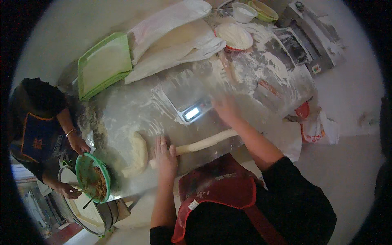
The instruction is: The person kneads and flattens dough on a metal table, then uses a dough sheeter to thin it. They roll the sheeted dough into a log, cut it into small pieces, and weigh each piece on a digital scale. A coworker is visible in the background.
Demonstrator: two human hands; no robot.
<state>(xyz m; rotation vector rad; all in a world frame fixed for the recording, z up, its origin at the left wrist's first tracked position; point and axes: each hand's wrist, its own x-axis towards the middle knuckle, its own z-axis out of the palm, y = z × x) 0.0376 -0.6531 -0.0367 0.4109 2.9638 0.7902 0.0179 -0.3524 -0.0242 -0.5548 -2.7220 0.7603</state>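
A long rope of pale dough (211, 141) lies across the floury metal worktop (196, 82) in front of me. My left hand (164, 156) rests palm down over the rope's left part, thumb held apart from the fingers. Blurred by motion, my right hand (227, 109) is beyond the rope, at the right side of a digital kitchen scale (192, 113) with a lit display. Whether its fingers hold anything is hidden by the blur. Left of my left hand, a thicker curved piece of dough (138, 154) sits apart from the rope.
At left, another person's hand (79, 144) holds a green bowl (107, 180) of brown filling. Green trays (104, 61) and white cloth (174, 49) line the back. A flour bowl (235, 36), a dough scraper (267, 95) and a metal machine (318, 43) are on the right.
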